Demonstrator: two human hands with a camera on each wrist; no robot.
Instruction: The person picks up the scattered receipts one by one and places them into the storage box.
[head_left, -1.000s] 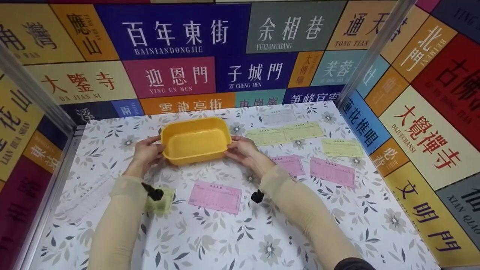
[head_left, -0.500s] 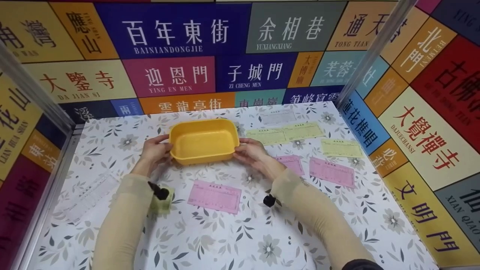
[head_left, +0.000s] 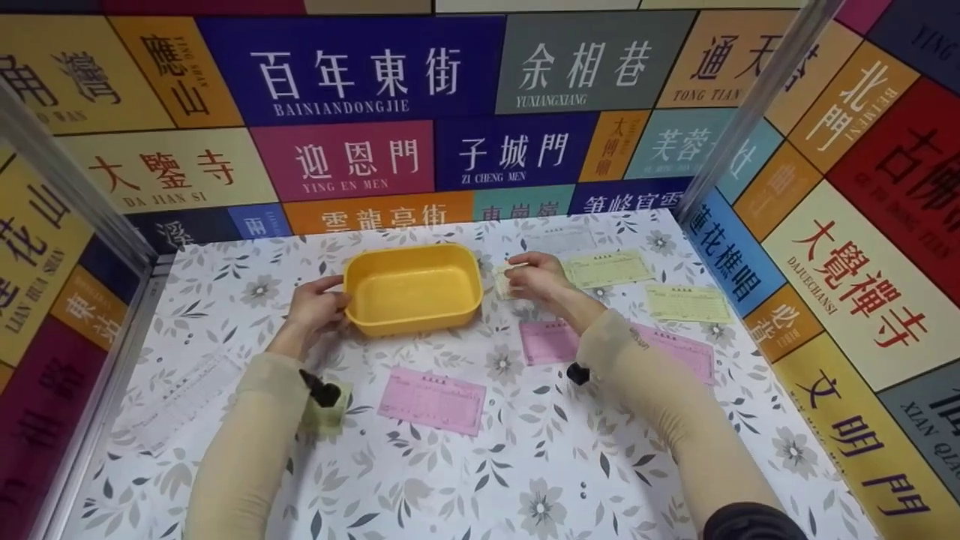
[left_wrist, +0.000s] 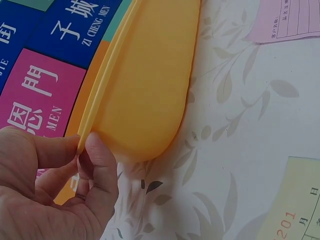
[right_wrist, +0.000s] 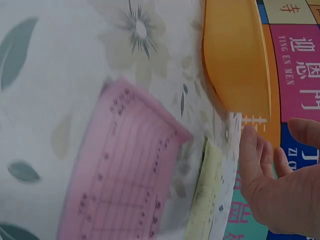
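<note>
A yellow plastic basin [head_left: 412,291] with rounded corners stands towards the back of the flower-patterned table, nothing inside it. My left hand [head_left: 313,309] pinches its left rim between thumb and fingers, as the left wrist view shows up close on the basin's side [left_wrist: 145,75]. Off the basin's right end is my right hand [head_left: 541,281], fingers loosely bent and apart, holding nothing. It hovers over the left part of some yellow paper slips [head_left: 611,268]. In the right wrist view, a gap separates its fingers [right_wrist: 250,150] from the basin.
Pink slips lie at front centre [head_left: 433,401] and under the right forearm, one a pink slip [head_left: 547,341]. Another yellow slip [head_left: 688,303] is at right; a green-yellow slip [head_left: 330,416] sits below the left wrist. White slips [head_left: 180,397] are faint. Printed walls [head_left: 345,67] enclose the table.
Both hands shifted the basin a little to the right. My right hand then let go of its right end and moved right and slightly back. The left hand keeps its hold.
</note>
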